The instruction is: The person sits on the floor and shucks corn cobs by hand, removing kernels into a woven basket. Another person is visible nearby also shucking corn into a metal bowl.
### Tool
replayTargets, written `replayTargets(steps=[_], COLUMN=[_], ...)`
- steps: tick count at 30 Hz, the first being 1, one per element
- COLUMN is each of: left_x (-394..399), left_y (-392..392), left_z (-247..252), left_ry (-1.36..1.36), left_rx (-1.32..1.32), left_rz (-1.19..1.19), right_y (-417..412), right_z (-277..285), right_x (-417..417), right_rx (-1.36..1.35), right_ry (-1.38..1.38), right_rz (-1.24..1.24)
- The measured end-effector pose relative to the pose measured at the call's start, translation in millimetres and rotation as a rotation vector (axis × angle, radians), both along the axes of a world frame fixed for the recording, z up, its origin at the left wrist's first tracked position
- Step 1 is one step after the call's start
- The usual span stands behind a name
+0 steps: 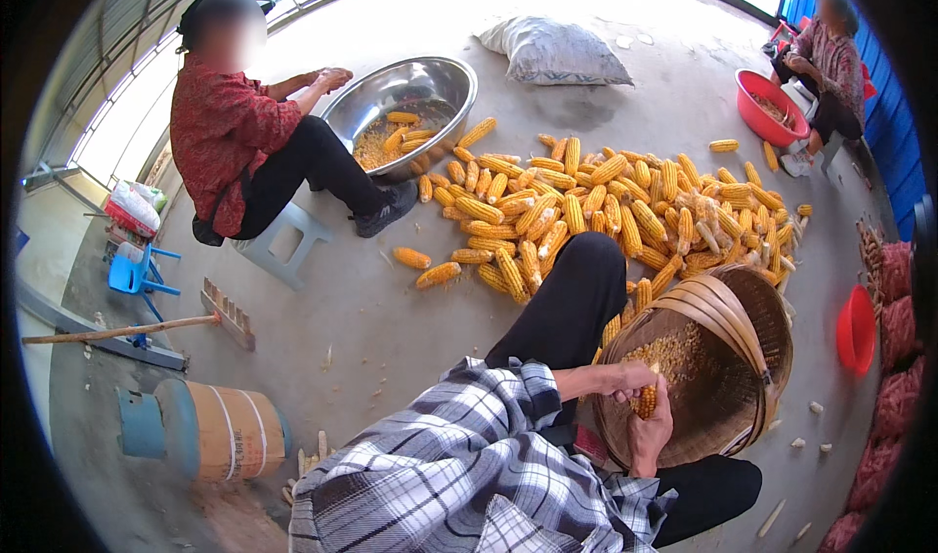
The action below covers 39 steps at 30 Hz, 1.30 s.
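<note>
Both of my hands are on one partly shelled ear of corn [645, 402]. My right hand [649, 427] wraps around it from below. My left hand [621, 378] presses on its near side with curled fingers, and part of the ear is hidden behind them. Just beyond my hands, between my knees, a woven bamboo basket [773, 318] tilts towards me, its arched handle [722, 315] across the opening. Loose corn kernels [670, 351] lie inside it. A large pile of corn ears [586, 194] spreads over the concrete floor past my left knee.
A person on a plastic stool [286, 241] sits by a steel basin [447, 121] holding ears and kernels. Another person sits beside a red basin [755, 113]. A stuffed woven sack [557, 51], a gas cylinder [172, 421], a wooden rake [227, 315] and red mesh sacks [895, 377] surround the area.
</note>
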<state>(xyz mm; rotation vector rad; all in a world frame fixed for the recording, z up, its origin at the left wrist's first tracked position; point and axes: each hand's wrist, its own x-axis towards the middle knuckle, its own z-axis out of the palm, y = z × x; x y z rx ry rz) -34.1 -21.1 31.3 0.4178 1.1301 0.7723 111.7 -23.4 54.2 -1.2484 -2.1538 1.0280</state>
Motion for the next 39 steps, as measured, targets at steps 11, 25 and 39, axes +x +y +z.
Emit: replayTargets(steps=[11, 25, 39], left_x=[12.9, 31.2, 2.4], left_y=[5.0, 1.2, 14.8], left_z=[-24.9, -86.4, -1.8], left_ry=[0.097, 0.819, 0.092], left_rx=[0.067, 0.597, 0.239], left_rz=[0.11, -0.032, 0.245], right_y=[9.0, 0.9, 18.9], right_z=[-24.3, -21.2, -27.7], right_x=[-2.5, -4.8, -11.0], right_rx=[-0.267, 0.068, -0.118], right_ry=[0.234, -0.284, 0.307], right_rz=[-0.098, -0.017, -0.221])
